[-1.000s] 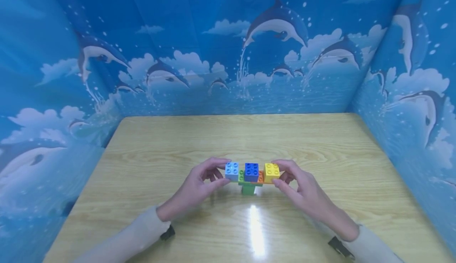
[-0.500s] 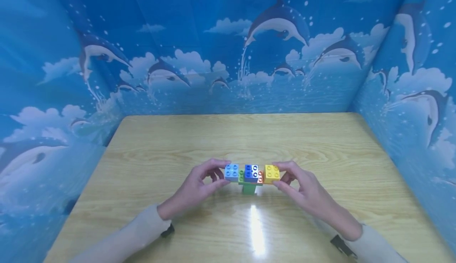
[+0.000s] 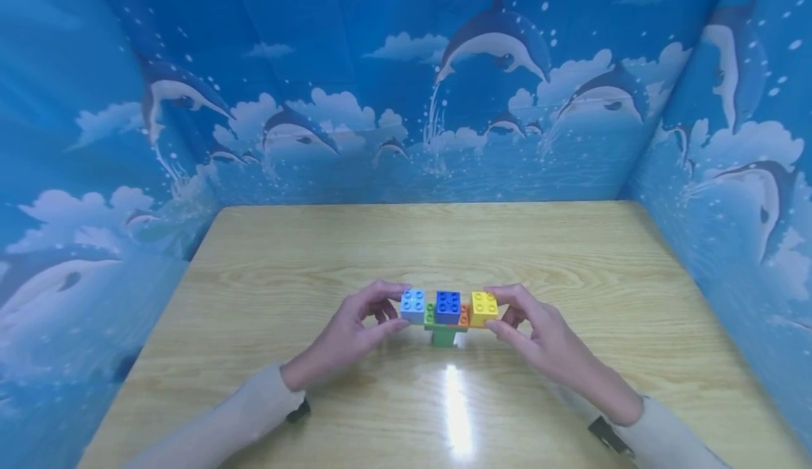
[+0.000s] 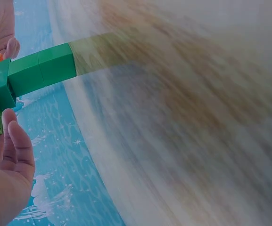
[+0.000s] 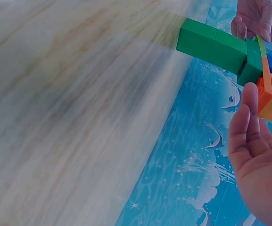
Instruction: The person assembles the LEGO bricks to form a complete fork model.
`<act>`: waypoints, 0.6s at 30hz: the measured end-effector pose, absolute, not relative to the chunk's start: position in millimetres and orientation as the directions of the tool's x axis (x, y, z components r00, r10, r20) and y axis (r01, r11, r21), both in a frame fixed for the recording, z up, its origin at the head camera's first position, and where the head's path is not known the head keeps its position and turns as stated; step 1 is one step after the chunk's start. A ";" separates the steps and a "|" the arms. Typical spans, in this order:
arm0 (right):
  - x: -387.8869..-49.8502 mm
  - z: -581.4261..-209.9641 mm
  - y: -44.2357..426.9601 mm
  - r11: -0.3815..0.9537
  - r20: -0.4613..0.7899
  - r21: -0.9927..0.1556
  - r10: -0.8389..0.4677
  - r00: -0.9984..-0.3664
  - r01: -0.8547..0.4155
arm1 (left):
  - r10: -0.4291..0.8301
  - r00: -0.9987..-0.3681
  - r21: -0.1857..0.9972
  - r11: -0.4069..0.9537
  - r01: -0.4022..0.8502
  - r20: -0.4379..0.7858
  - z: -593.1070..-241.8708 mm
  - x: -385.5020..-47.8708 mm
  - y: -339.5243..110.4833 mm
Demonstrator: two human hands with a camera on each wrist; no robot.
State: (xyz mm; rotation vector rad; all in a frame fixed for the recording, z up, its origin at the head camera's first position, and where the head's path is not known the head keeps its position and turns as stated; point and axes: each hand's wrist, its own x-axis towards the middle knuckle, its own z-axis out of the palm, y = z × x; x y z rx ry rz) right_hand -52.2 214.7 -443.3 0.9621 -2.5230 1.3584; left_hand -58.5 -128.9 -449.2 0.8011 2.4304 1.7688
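Note:
A toy building-brick structure stands upright on the table in the head view. Its stem of stacked green bricks (image 4: 41,66) reaches down to the tabletop in the left wrist view. Across the top lie a lime-green plate (image 3: 430,313) and an orange plate (image 5: 265,87). On these sit a light blue brick (image 3: 413,307), a dark blue brick (image 3: 447,308) in the middle and a yellow brick (image 3: 483,308). My left hand (image 3: 358,324) pinches the light blue brick between thumb and fingers. The yellow brick is pinched likewise by my right hand (image 3: 542,331).
The wood-grain table (image 3: 304,243) carries a bright glare streak in front of the structure. Blue dolphin-print curtains (image 3: 406,88) hang behind it and along both sides.

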 end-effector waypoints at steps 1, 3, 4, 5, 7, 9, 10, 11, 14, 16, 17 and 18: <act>-52.8 -444.0 214.4 0.398 0.390 -0.702 -0.478 -0.787 -0.590 | 0.422 -0.864 0.893 0.221 0.391 0.274 -449.2 -58.7 -129.0; -53.4 -445.6 214.1 0.401 0.398 -0.689 -0.487 -0.777 -0.604 | 0.426 -0.857 0.885 0.224 0.409 0.289 -449.1 -59.0 -129.4; -53.7 -446.9 214.0 0.403 0.401 -0.682 -0.491 -0.773 -0.610 | 0.429 -0.853 0.880 0.226 0.419 0.296 -448.7 -58.9 -129.6; -53.9 -448.2 214.0 0.405 0.405 -0.675 -0.494 -0.769 -0.616 | 0.435 -0.847 0.873 0.227 0.431 0.305 -448.8 -59.0 -129.8; -53.7 -451.2 214.1 0.408 0.419 -0.657 -0.502 -0.756 -0.634 | 0.448 -0.832 0.857 0.229 0.462 0.328 -449.5 -59.4 -130.4; -53.5 -454.5 214.1 0.400 0.440 -0.642 -0.506 -0.742 -0.654 | 0.461 -0.816 0.841 0.231 0.489 0.347 -450.2 -59.6 -130.8; -53.7 -455.8 213.8 0.396 0.455 -0.632 -0.506 -0.733 -0.666 | 0.467 -0.809 0.834 0.232 0.501 0.356 -450.9 -59.9 -131.1; -54.0 -456.8 213.3 0.392 0.472 -0.620 -0.507 -0.722 -0.680 | 0.472 -0.802 0.826 0.233 0.513 0.365 -451.5 -60.3 -131.4; -56.6 -458.9 212.0 0.373 0.522 -0.583 -0.509 -0.685 -0.722 | 0.491 -0.775 0.788 0.251 0.563 0.398 -453.9 -62.3 -131.5; -58.7 -459.0 211.2 0.363 0.540 -0.570 -0.512 -0.668 -0.738 | 0.499 -0.752 0.753 0.261 0.605 0.431 -456.8 -64.4 -131.7; -59.8 -458.9 210.8 0.355 0.548 -0.565 -0.514 -0.660 -0.745 | 0.501 -0.740 0.734 0.266 0.625 0.449 -458.2 -65.2 -131.8; -60.8 -458.7 210.5 0.346 0.552 -0.565 -0.516 -0.655 -0.749 | 0.501 -0.727 0.714 0.268 0.647 0.470 -459.8 -66.1 -131.9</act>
